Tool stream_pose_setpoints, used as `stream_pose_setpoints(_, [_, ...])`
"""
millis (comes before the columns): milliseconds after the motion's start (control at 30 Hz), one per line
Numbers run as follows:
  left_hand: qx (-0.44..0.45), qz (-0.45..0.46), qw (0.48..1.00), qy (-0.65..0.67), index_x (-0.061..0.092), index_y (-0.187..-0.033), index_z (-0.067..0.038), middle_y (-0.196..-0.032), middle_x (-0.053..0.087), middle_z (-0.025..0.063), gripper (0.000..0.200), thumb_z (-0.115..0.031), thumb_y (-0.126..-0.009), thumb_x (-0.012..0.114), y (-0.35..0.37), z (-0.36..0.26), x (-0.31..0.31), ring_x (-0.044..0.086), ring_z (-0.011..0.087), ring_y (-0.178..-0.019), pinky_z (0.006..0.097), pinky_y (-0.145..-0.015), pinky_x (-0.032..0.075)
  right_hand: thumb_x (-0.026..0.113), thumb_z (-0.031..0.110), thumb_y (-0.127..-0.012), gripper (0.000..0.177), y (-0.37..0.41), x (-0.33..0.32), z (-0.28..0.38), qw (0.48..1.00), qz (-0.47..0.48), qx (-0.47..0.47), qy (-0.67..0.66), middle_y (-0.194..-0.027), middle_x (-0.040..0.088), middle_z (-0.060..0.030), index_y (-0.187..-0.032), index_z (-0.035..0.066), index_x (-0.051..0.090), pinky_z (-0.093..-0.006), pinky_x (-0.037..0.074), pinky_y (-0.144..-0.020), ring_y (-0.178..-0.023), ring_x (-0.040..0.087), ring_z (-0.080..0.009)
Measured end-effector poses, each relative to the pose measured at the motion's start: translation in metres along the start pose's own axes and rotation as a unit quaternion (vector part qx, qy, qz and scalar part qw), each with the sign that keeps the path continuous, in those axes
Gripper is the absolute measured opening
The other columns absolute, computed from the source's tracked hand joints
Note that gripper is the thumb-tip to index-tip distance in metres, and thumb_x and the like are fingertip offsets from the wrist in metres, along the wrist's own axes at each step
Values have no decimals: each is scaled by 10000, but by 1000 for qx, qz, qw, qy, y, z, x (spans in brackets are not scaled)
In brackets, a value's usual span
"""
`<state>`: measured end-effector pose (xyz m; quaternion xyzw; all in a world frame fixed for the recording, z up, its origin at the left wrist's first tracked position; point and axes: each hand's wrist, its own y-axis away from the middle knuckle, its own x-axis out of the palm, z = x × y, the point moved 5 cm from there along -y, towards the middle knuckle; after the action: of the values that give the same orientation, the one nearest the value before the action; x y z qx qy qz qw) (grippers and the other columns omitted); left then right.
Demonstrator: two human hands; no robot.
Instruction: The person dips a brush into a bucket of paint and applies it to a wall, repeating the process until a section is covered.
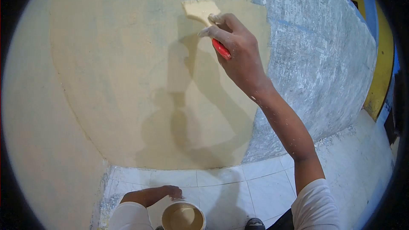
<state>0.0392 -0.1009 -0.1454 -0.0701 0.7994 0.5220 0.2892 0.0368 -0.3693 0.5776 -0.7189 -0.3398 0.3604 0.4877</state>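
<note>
My right hand point(238, 38) grips a paintbrush point(202, 10) by its red handle, thumb and fingers pinched near the bristles. Cream paint coats the brush, whose bristle edge overlaps the freshly painted part of the wall point(128, 59) near its upper boundary. Pale paint smears my fingertips. Low in the view, my left hand point(174, 192) is closed at the rim of a white bucket point(183, 217) that holds cream paint. The fingers of that hand are partly hidden behind the rim.
Bare, scraped grey wall point(315, 68) lies right of the painted area. White floor tiles point(223, 187) run along the wall's foot, with a shoe point(254, 224) on them. A painted side wall point(38, 123) meets it at left. A yellow upright panel point(379, 68) stands far right.
</note>
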Motion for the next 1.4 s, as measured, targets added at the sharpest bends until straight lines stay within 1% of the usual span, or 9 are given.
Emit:
stream_pose_setpoints(300, [62,40,997,-13,701,-892,-71,-775,705,133,480,-517,-887,523,5,-2,20,683,265,-702,420,-633,541,629,13,-787,169,1,51,-41,994,-10,13,111,-985,575,-152,-941,70,671,-397,534,-672,-808,635,-320])
stream_pose_setpoints(400, [150,19,977,-150,731,-850,-92,-737,714,95,356,-399,-842,551,-13,4,27,666,222,-610,383,-583,550,634,5,-774,155,-5,41,-35,995,14,29,91,-936,566,-140,-916,61,660,-405,531,-666,-784,628,-315])
stream_pose_setpoints(800, [81,-38,996,-23,699,-746,-94,-707,705,83,353,-371,-868,517,17,-18,10,662,219,-593,379,-567,541,630,-6,-758,101,-18,24,-24,996,-59,9,61,-875,551,-136,-844,46,643,-413,520,-649,-749,615,-322])
stream_pose_setpoints(900, [263,-60,930,-249,689,-731,-95,-674,690,80,273,-327,-817,575,-25,2,34,650,228,-569,389,-550,527,626,-6,-760,98,-15,40,-36,995,-7,31,93,-891,559,-142,-842,43,646,-417,519,-656,-759,616,-327])
stream_pose_setpoints(1000, [172,-22,983,-56,685,-719,-96,-643,673,81,193,-278,-748,626,-43,18,37,642,241,-558,399,-542,516,620,-13,-761,113,-13,39,-27,993,72,52,83,-896,564,-147,-855,46,646,-421,518,-668,-771,618,-327])
stream_pose_setpoints(1100, [176,-54,980,-72,683,-725,-95,-640,668,89,179,-269,-695,658,8,-19,10,644,243,-564,408,-542,511,615,-17,-762,117,-16,24,-18,997,40,45,58,-897,566,-147,-854,49,646,-427,519,-677,-779,619,-327])
stream_pose_setpoints(1200, [206,-59,975,-54,681,-742,-93,-638,666,90,178,-262,-689,665,-22,2,26,646,240,-571,413,-550,505,616,-23,-755,120,-21,21,-18,998,-26,14,56,-882,564,-146,-847,49,646,-426,519,-678,-780,617,-326])
stream_pose_setpoints(1300, [298,-44,951,-68,680,-751,-93,-645,667,92,189,-266,-676,678,-52,22,46,650,241,-589,417,-558,500,617,-27,-751,134,-14,39,-35,997,30,28,63,-876,566,-148,-855,49,654,-423,519,-680,-784,616,-330])
stream_pose_setpoints(1400, [143,-41,989,-24,683,-762,-99,-650,669,90,179,-255,-674,679,4,-18,12,653,243,-604,417,-566,503,640,-99,-697,208,-7,34,-26,994,81,49,51,-881,592,-115,-840,49,670,-398,508,-699,-811,622,-311])
